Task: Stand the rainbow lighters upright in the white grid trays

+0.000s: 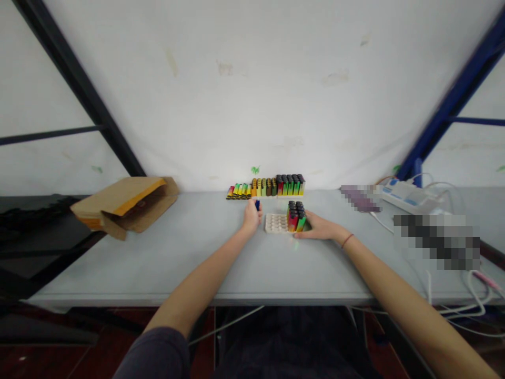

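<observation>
On the grey table stands a pale tray (pixel 275 223) with rows of round holes. Its right end holds upright lighters (pixel 296 216) with black tops and red and green bodies; the left holes are bare. My right hand (pixel 319 227) grips the tray's right end, thumb at the front and fingers behind. Just left of the tray, my left hand (pixel 251 215) is closed around a small dark blue object (pixel 258 204), its lower part hidden by the fingers. Behind are lighters lying in a pile (pixel 239 191), yellow-topped lighters (pixel 264 187) and a block of black-topped lighters (pixel 291 185).
An open cardboard box (pixel 126 202) lies at the left. On the right are a white power strip (pixel 410 196), a purple phone-like item (pixel 360 198), a pixelated dark object (pixel 437 242) and white cables (pixel 475 295). A white wall (pixel 252 95) rises behind the table.
</observation>
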A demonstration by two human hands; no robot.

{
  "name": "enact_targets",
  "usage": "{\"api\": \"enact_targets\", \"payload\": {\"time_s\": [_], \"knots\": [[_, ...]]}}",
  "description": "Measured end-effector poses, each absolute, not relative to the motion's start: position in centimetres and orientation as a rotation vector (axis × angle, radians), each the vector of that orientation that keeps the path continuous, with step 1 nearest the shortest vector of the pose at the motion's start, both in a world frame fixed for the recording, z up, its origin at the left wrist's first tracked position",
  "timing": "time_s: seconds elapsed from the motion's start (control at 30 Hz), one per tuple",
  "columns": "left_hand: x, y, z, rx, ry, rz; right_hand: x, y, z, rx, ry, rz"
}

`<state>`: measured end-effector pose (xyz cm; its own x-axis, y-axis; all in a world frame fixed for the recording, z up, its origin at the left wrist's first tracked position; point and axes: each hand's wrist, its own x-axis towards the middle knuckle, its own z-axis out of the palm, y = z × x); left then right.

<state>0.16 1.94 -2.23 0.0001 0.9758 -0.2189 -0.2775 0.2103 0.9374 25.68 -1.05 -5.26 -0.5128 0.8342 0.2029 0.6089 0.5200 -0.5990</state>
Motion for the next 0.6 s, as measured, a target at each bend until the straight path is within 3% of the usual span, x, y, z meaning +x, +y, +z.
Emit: {"api": "enact_targets", "payload": {"time_s": [0.6], "knots": [[-0.07,1.56,-1.56,0.692,1.120,1.223,25.62,-1.07,-5.25,-1.186,-2.286,0.636]]}}
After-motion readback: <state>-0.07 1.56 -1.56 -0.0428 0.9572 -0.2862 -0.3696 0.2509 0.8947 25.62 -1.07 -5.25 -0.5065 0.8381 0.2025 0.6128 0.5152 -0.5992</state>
